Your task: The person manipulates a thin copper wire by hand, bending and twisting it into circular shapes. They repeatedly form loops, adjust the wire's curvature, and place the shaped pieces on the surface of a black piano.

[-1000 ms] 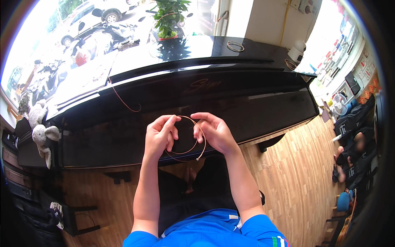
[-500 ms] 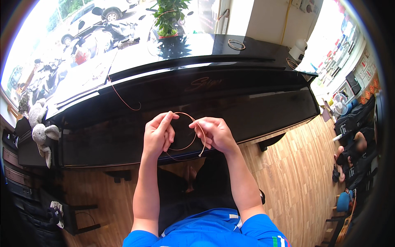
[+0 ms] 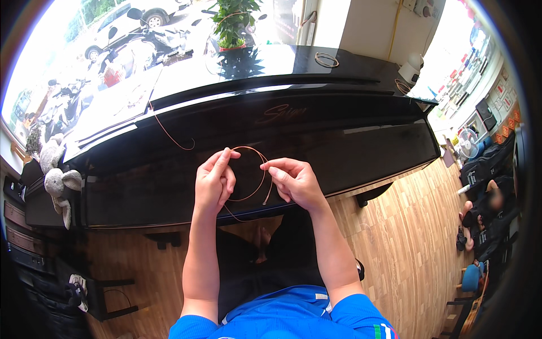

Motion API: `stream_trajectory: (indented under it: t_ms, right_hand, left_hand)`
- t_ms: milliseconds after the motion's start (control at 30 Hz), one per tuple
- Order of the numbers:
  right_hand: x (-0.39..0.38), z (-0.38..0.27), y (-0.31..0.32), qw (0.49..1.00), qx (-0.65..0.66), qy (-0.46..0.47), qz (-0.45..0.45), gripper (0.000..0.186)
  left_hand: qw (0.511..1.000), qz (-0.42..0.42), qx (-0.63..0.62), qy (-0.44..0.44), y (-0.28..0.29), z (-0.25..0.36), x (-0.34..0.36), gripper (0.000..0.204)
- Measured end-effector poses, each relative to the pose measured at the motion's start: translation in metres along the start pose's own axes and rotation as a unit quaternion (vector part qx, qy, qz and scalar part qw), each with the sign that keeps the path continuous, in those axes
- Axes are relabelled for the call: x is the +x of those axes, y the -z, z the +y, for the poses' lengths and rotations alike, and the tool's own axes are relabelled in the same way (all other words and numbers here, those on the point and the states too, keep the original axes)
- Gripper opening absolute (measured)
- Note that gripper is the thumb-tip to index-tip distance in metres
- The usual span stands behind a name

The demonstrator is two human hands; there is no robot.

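Above the front of a black upright piano (image 3: pixel 316 121) I hold a thin copper-coloured cable (image 3: pixel 259 182) bent into a loop. My left hand (image 3: pixel 213 182) pinches the loop's upper left between thumb and finger. My right hand (image 3: pixel 294 182) pinches the upper right, where two strands meet. One cable end, with a small pale tip, hangs below the right fingers. Another thin length trails down below the left hand. Inside the curled lower fingers I cannot make out any more of the cable.
Another copper-coloured cable (image 3: pixel 169 134) dangles over the piano's left edge. A coiled cable (image 3: pixel 326 60) and a potted plant (image 3: pixel 230 28) are on its top, with a white camera-like device (image 3: pixel 411 69) at the right. A grey plush toy (image 3: pixel 56 182) hangs at the left. A person (image 3: pixel 490 206) is at the far right.
The cable's loose end has swung left and up, in beneath the right fingers. Both hands stay pinched on the loop, the left slightly higher. The loop has shifted a little left.
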State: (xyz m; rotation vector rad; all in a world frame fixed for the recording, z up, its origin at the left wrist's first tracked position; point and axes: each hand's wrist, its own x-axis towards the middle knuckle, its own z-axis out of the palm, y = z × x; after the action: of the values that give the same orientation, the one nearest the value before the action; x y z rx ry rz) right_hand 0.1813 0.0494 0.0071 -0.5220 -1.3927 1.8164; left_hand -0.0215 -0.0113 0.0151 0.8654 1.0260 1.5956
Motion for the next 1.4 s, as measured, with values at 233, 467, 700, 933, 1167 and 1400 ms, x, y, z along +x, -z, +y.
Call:
stream_trajectory:
  t_ms: [233, 467, 700, 933, 1167, 1400]
  right_hand:
    - [0.004, 0.0, -0.008, 1.0, -0.007, 0.016, -0.003, 0.02]
    - [0.004, 0.008, 0.011, 0.997, -0.035, 0.029, -0.069, 0.021]
    - [0.007, 0.012, 0.014, 0.99, 0.057, 0.074, -0.108, 0.032]
    - [0.01, 0.011, 0.014, 0.977, 0.156, 0.072, -0.127, 0.09]
    - [0.007, 0.012, 0.016, 0.988, 0.136, 0.066, -0.003, 0.035]
    - [0.006, 0.006, 0.022, 0.935, 0.337, 0.104, 0.037, 0.023]
  left_hand:
    - [1.0, -0.006, 0.019, -0.008, -0.004, -0.002, -0.001, 0.03]
    - [0.999, 0.003, 0.043, -0.028, -0.009, -0.008, -0.003, 0.026]
    - [0.998, -0.012, 0.05, -0.022, -0.008, -0.008, -0.003, 0.024]
    - [0.995, -0.035, 0.09, -0.028, -0.008, -0.011, -0.002, 0.033]
    - [0.999, -0.036, 0.015, -0.019, -0.01, -0.006, -0.004, 0.045]
    - [0.994, -0.056, 0.083, -0.034, -0.01, -0.006, -0.007, 0.031]
